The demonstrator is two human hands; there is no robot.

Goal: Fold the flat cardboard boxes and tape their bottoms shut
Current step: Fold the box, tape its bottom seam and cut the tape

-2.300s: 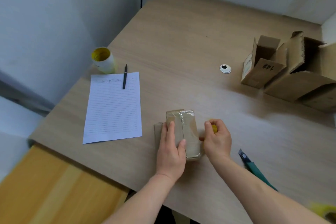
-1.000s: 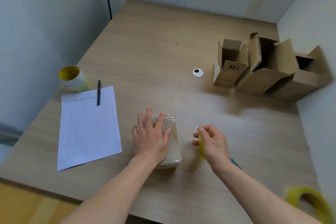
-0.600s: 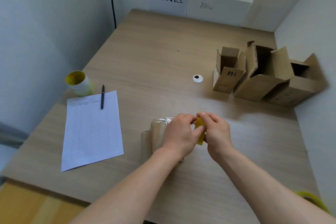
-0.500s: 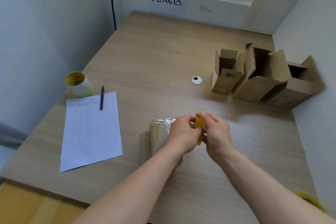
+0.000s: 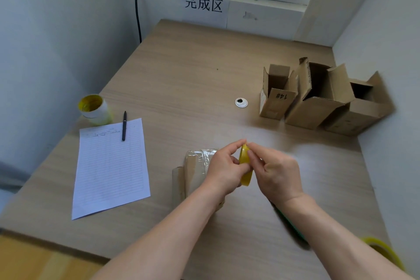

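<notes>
My left hand [image 5: 223, 167] hides the taped box's [image 5: 196, 166] right side; my right forearm covers a blurred green tool [image 5: 292, 226]; the frame's edge crops another tape roll [image 5: 386, 251].

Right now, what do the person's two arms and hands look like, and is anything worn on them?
Both forearms are bare up to the picture's lower edge: no sleeves show. The left hand and the right hand wear no gloves, and I see no ring, watch or bracelet on the fingers or wrists. The fingernails look short and unpainted. No markings show.
</notes>
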